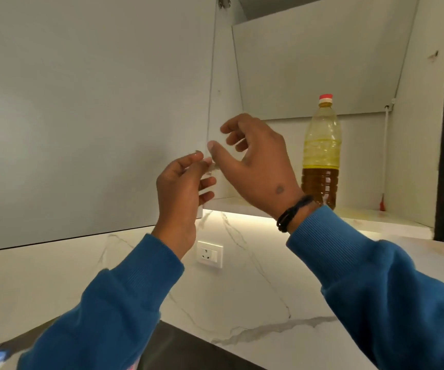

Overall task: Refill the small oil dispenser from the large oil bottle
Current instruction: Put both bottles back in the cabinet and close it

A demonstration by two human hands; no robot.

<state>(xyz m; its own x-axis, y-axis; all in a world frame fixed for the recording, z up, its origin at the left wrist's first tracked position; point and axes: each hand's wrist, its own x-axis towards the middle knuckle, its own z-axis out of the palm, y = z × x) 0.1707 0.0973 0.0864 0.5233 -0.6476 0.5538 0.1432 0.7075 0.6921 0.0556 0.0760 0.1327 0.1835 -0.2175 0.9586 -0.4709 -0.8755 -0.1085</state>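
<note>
Two bare hands are raised before an open white wall cupboard (322,62).
Nothing is held: the left hand (181,188) and right hand (258,166) are loosely curled, while the large clear plastic oil bottle with a red cap (321,153) is seen upright on the shelf, just right of the right hand, untouched.

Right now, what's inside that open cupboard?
The cupboard holds one large oil bottle with a red cap, standing upright on the shelf and partly full. The right hand covers the shelf's left part, so anything there is hidden.
</note>
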